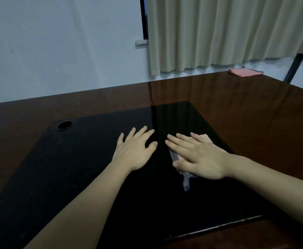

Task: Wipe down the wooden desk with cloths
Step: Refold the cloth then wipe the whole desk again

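Note:
The glossy brown wooden desk (237,108) fills the lower view, with a large black inset panel (75,168) in its middle. My right hand (199,155) lies flat with straight fingers, pressing a cloth (186,182) onto the black panel; a pink corner shows beyond the fingertips and a grey patterned part shows near the thumb. My left hand (136,150) rests flat on the panel just left of it, fingers spread, holding nothing.
A second, folded pink cloth (244,72) lies at the desk's far right corner. A round cable hole (64,125) sits in the panel's far left corner. Beige curtains (228,33) and a white wall stand behind the desk.

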A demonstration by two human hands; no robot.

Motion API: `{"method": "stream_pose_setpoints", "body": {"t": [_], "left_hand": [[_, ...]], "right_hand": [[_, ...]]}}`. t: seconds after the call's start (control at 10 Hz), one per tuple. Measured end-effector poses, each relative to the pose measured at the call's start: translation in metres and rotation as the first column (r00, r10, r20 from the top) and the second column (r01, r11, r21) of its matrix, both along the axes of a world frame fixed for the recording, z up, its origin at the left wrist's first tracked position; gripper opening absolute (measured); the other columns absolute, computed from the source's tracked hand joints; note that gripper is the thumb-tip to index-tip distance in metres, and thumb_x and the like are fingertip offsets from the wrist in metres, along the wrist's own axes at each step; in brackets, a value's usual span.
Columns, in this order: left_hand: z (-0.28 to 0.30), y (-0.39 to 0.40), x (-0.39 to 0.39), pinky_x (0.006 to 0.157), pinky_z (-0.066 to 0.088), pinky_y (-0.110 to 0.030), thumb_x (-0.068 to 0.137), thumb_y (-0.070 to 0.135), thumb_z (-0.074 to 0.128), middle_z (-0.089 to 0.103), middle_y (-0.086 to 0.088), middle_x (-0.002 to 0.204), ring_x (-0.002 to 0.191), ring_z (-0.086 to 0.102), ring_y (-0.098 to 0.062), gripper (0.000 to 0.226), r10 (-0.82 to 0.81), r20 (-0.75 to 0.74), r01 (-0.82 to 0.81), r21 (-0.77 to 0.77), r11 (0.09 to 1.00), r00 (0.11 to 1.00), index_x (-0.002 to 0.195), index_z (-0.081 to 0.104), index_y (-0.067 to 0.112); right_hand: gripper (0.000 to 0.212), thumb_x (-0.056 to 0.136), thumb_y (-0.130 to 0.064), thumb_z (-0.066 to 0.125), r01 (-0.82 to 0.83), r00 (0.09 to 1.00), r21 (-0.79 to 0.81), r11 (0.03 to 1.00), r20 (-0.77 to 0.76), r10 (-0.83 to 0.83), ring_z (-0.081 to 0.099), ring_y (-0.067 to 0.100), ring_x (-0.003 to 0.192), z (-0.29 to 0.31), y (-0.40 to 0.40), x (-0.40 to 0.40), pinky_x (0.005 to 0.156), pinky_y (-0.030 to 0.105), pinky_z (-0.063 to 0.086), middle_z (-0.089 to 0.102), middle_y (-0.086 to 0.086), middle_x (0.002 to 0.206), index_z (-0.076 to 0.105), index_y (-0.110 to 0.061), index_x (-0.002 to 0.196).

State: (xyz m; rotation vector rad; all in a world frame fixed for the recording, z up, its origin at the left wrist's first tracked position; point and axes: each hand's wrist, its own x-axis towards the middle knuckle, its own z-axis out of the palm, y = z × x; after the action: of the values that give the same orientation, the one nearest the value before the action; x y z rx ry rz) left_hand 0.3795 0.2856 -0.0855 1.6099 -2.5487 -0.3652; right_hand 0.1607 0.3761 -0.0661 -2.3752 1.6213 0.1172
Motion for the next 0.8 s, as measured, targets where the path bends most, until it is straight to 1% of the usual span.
{"method": "stream_pose_setpoints", "body": {"t": [0.1,0.2,0.3,0.4,0.5,0.6,0.7,0.8], "left_hand": [[0.0,-0.001,0.0,0.124,-0.005,-0.051,0.105,0.057,0.027,0.005,0.015,0.169,0.157,-0.002,-0.017,0.056,0.004,-0.001,-0.004,-0.004,1.0,1.0,0.159,0.018,0.045],[0.0,0.0,0.001,0.125,-0.004,-0.051,0.105,0.056,0.029,0.007,0.016,0.169,0.157,-0.001,-0.017,0.056,0.008,-0.016,-0.008,-0.014,1.0,1.0,0.158,0.02,0.044],[-0.001,0.001,0.001,0.125,-0.003,-0.051,0.104,0.056,0.03,0.008,0.016,0.169,0.157,0.0,-0.016,0.055,0.012,-0.026,-0.012,-0.021,1.0,1.0,0.158,0.022,0.044],[0.0,0.001,0.0,0.126,-0.003,-0.051,0.105,0.056,0.029,0.008,0.016,0.169,0.157,0.0,-0.016,0.055,0.014,-0.021,-0.014,-0.012,1.0,1.0,0.158,0.021,0.044],[0.001,0.001,-0.002,0.126,-0.003,-0.051,0.105,0.056,0.029,0.008,0.016,0.169,0.157,0.0,-0.016,0.055,0.017,-0.017,-0.017,-0.013,1.0,1.0,0.158,0.021,0.044],[0.001,0.002,-0.002,0.126,-0.003,-0.051,0.105,0.056,0.029,0.008,0.016,0.169,0.157,0.0,-0.016,0.055,0.015,-0.017,-0.015,-0.012,1.0,1.0,0.158,0.02,0.044],[0.001,0.002,-0.001,0.125,-0.003,-0.051,0.105,0.056,0.028,0.007,0.015,0.169,0.157,0.0,-0.017,0.056,0.014,-0.008,-0.014,-0.02,1.0,1.0,0.159,0.02,0.043],[0.001,0.001,-0.002,0.125,-0.002,-0.052,0.105,0.056,0.029,0.009,0.015,0.169,0.157,0.001,-0.017,0.056,0.009,-0.012,-0.01,-0.024,1.0,1.0,0.158,0.021,0.043]], "right_hand": [[0.079,0.088,-0.079,0.008,-0.033,0.999,0.029,0.999,0.03,0.032,-0.025,-0.006,0.147,0.001,0.009,-0.017,0.122,0.031,-0.017,-0.021,-0.027,0.162,-0.008,-0.045,0.158],[0.098,0.072,-0.093,-0.004,0.013,0.999,0.02,1.0,0.037,-0.014,-0.02,-0.004,0.149,-0.001,-0.015,-0.028,0.124,0.034,-0.013,-0.017,-0.026,0.163,-0.005,-0.046,0.158],[0.09,0.084,-0.086,0.004,0.145,0.989,-0.039,0.989,-0.008,-0.145,-0.011,0.005,0.154,-0.007,-0.06,-0.04,0.125,0.039,-0.007,-0.012,-0.019,0.166,-0.001,-0.039,0.161],[0.072,0.101,-0.067,0.018,0.256,0.964,-0.081,0.963,-0.053,-0.261,-0.007,0.009,0.155,-0.009,-0.096,-0.042,0.125,0.043,-0.004,-0.01,-0.012,0.168,-0.001,-0.034,0.162],[0.07,0.103,-0.064,0.018,0.313,0.945,-0.091,0.945,-0.066,-0.32,-0.006,0.013,0.156,-0.008,-0.106,-0.035,0.126,0.045,-0.003,-0.01,-0.01,0.169,0.0,-0.031,0.162],[0.071,0.103,-0.064,0.018,0.275,0.958,-0.072,0.959,-0.062,-0.279,-0.008,0.014,0.156,-0.006,-0.085,-0.025,0.126,0.045,-0.004,-0.011,-0.009,0.169,-0.002,-0.03,0.163],[0.073,0.101,-0.066,0.017,0.141,0.988,-0.04,0.989,-0.053,-0.143,-0.014,0.009,0.154,-0.002,-0.038,-0.014,0.125,0.042,-0.009,-0.015,-0.012,0.167,-0.005,-0.032,0.162],[0.079,0.091,-0.074,0.009,-0.003,1.0,-0.03,1.0,-0.025,0.002,-0.024,-0.001,0.149,-0.001,0.014,-0.013,0.123,0.034,-0.016,-0.022,-0.022,0.162,-0.01,-0.039,0.159]]}}
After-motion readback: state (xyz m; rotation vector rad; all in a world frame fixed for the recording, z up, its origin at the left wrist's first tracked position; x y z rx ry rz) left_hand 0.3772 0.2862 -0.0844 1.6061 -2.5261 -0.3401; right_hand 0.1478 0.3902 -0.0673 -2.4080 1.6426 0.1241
